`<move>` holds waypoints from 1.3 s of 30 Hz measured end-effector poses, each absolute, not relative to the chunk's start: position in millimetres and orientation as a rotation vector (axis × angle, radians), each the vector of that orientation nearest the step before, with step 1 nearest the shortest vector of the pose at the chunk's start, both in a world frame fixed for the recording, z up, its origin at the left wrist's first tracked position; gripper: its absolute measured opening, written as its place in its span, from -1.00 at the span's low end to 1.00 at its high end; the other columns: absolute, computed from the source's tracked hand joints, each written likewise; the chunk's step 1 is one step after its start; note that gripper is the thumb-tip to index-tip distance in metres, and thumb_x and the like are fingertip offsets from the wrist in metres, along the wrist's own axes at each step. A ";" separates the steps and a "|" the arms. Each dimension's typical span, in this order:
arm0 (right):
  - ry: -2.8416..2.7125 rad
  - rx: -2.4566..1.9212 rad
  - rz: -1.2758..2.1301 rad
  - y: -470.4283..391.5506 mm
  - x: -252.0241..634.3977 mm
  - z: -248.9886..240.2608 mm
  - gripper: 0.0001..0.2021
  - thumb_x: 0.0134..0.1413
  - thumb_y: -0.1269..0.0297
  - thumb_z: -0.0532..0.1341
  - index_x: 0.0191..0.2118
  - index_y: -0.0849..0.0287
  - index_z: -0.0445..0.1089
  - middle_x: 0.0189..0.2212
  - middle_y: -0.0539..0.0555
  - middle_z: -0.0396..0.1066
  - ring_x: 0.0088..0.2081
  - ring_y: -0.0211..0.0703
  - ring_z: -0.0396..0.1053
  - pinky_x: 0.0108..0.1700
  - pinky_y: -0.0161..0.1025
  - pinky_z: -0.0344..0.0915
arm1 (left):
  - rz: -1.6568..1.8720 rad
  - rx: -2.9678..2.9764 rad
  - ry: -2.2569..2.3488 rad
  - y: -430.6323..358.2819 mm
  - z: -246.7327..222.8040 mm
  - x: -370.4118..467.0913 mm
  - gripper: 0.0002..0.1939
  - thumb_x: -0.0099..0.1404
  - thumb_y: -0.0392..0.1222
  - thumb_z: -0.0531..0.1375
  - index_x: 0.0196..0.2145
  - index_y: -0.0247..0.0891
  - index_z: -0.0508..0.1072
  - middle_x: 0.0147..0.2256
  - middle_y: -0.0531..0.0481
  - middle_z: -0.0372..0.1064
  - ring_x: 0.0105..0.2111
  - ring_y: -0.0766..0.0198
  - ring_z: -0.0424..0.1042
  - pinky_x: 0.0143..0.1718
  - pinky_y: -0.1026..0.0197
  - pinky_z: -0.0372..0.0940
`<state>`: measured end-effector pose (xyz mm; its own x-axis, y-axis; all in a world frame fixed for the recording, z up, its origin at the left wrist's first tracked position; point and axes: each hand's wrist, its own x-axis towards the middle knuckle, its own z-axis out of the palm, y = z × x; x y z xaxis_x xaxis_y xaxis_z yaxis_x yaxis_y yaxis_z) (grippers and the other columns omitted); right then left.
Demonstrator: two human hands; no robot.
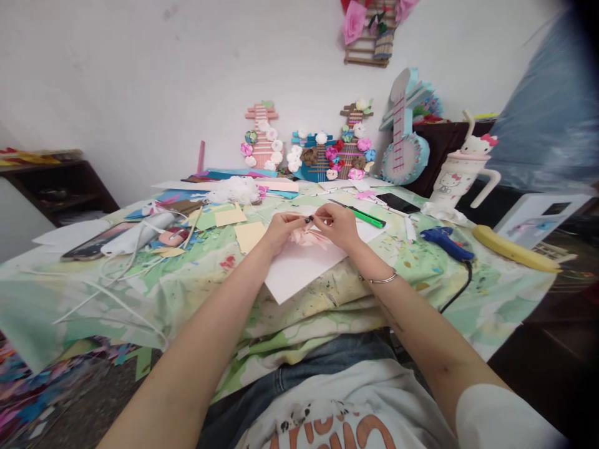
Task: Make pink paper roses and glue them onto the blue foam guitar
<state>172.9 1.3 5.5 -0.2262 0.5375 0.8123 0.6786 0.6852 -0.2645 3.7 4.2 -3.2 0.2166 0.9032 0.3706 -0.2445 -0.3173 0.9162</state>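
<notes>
My left hand [284,229] and my right hand [337,226] meet over the table, with the fingers of both closed on a pale pink piece of crepe paper [309,237]. Its folds hang down between them, and its exact shape is partly hidden by the fingers. Beneath lies a white sheet of paper [292,277], turned at an angle. A green utility knife [369,217] rests just beyond my right hand. Beside my left hand are cream paper squares [250,237].
On the right are a blue glue gun [447,242] with a cable, a yellow banana-shaped object [512,248] and a white tumbler [461,178]. Phones [91,242], white cords and paper scraps crowd the left. Flower-decorated paper guitars [318,165] stand against the wall.
</notes>
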 end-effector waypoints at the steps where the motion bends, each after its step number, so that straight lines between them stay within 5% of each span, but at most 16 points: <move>1: -1.904 -0.954 -0.178 1.5 173.0 5.4 -0.84 0.03 0.21 0.15 -0.45 0.16 0.37 -0.51 0.02 0.41 -0.48 -0.25 0.28 -0.41 -0.31 0.10 | 1.359 1.415 0.684 4.6 -3.4 3.7 -0.77 -0.16 -0.15 0.38 -0.51 -0.34 0.56 -0.52 -0.03 0.46 -0.53 0.32 0.34 -0.44 0.25 0.20; 18: -1.974 -0.872 -0.146 1.2 174.0 4.5 -0.89 0.02 0.36 0.10 -0.39 0.18 0.37 -0.46 0.04 0.41 -0.45 -0.24 0.29 -0.36 -0.30 0.16 | 1.438 1.452 0.824 5.0 -3.2 5.1 -0.75 -0.16 -0.08 0.36 -0.57 -0.35 0.54 -0.60 0.02 0.42 -0.59 0.38 0.25 -0.54 0.30 0.12; 39: -1.963 -0.774 -0.060 -2.5 171.8 8.7 -0.90 0.04 0.37 0.11 -0.45 0.15 0.32 -0.47 0.03 0.32 -0.40 -0.23 0.28 -0.35 -0.31 0.21 | 1.475 1.461 0.779 6.8 -4.8 3.4 -0.79 -0.14 -0.16 0.36 -0.49 -0.32 0.59 -0.44 -0.05 0.52 -0.43 0.26 0.40 -0.40 0.26 0.21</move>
<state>171.8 -2.5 8.7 -0.3109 0.4918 0.8133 0.5408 0.7952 -0.2741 3.4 6.8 -4.8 0.0930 0.9017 0.4222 -0.1603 -0.4049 0.9002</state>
